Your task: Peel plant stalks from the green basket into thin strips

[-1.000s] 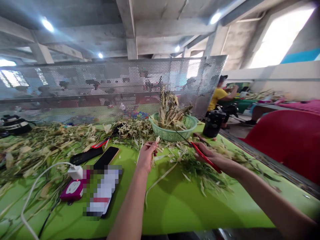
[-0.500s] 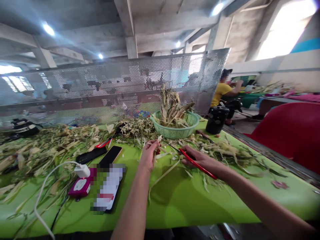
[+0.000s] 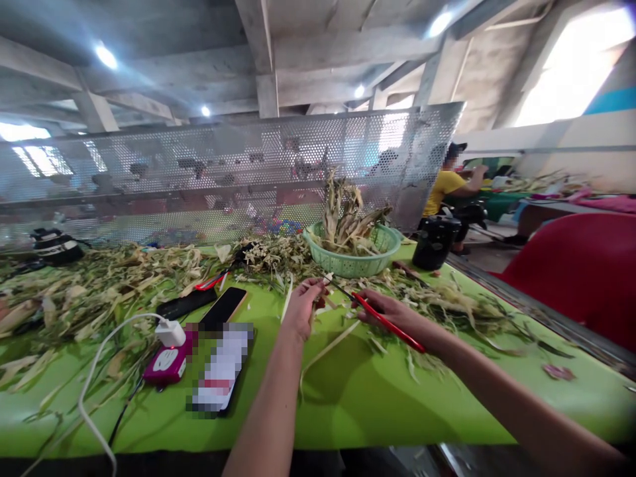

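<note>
Husk point(image 3: 328, 278) in left fingers point(image 3: 313, 287), red-handled scissors point(image 3: 390, 323) in right fingers point(image 3: 370, 300)

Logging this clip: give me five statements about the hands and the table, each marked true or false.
1. The right hand holds red-handled scissors. True.
2. The left hand holds a phone. False: the left hand pinches a pale piece of plant material.
3. The green basket is upside down. False: it stands upright, with dried leaves in it.
4. In the view, the black container stands right of the green basket. True.
5. The white charger sits on the magenta box. True.
</note>
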Demonstrator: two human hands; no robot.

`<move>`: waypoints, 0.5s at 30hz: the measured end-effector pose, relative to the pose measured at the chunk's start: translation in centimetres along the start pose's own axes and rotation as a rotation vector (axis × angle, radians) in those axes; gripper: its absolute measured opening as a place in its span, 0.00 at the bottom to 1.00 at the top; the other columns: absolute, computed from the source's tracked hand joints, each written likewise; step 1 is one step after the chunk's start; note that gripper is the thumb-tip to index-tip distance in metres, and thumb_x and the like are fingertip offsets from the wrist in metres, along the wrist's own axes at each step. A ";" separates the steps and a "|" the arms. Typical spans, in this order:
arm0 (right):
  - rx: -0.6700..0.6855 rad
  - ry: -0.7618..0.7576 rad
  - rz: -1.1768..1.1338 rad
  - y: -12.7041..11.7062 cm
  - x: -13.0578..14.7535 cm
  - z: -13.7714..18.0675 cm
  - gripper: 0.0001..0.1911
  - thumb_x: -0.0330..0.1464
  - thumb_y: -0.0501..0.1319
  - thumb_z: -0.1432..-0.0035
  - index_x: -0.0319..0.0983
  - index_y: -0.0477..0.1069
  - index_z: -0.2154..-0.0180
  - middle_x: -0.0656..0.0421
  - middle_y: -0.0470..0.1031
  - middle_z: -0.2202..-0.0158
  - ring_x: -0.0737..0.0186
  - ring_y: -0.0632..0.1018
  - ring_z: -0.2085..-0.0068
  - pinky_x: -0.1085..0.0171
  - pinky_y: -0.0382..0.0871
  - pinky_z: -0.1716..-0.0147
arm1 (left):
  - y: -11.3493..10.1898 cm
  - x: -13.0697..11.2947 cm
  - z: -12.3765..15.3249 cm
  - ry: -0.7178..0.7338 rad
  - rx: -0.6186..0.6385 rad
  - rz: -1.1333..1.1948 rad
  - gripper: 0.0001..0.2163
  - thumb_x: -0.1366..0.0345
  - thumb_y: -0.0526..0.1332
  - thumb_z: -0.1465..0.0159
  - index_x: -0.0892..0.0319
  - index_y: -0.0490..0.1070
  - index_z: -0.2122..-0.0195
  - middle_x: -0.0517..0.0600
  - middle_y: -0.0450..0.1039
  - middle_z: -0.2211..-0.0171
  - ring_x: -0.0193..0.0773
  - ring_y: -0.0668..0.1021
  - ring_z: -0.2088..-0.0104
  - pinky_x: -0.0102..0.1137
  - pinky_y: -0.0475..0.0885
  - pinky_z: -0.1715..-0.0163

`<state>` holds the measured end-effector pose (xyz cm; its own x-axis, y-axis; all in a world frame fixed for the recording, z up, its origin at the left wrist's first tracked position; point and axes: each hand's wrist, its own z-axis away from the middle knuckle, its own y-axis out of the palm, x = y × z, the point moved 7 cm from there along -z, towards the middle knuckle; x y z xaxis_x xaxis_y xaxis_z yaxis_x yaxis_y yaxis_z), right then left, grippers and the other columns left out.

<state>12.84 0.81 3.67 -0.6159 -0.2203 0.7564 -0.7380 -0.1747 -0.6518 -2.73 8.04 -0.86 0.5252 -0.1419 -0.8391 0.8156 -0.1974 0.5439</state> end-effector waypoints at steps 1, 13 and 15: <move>-0.001 -0.004 0.014 0.0 0.0 0.0 0.19 0.48 0.60 0.44 0.42 0.68 0.58 0.60 0.71 0.66 0.60 0.71 0.65 0.64 0.65 0.65 | 0.0 0.0 0.0 -0.003 0.000 -0.002 0.14 0.61 0.71 0.54 0.60 0.73 0.69 0.46 0.73 0.75 0.29 0.72 0.75 0.24 0.62 0.76; -0.007 0.014 -0.035 0.0 -1.1 -0.4 0.25 0.50 0.62 0.48 0.39 0.71 0.56 0.63 0.68 0.74 0.66 0.67 0.73 0.67 0.58 0.74 | -0.2 -0.1 0.2 -0.007 -0.006 -0.008 0.14 0.62 0.72 0.56 0.60 0.73 0.70 0.46 0.73 0.74 0.30 0.73 0.73 0.24 0.63 0.75; -0.010 0.019 -0.021 -0.1 -1.4 -0.5 0.25 0.50 0.62 0.48 0.39 0.71 0.57 0.63 0.69 0.73 0.65 0.68 0.72 0.67 0.60 0.74 | -0.1 0.0 0.1 -0.014 -0.003 -0.007 0.14 0.61 0.72 0.55 0.60 0.73 0.69 0.46 0.73 0.74 0.30 0.73 0.73 0.24 0.63 0.75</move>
<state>13.64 1.59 2.66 -0.6049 -0.1985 0.7711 -0.7537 -0.1695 -0.6349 -2.86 7.94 -0.93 0.5164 -0.1540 -0.8424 0.8199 -0.1952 0.5382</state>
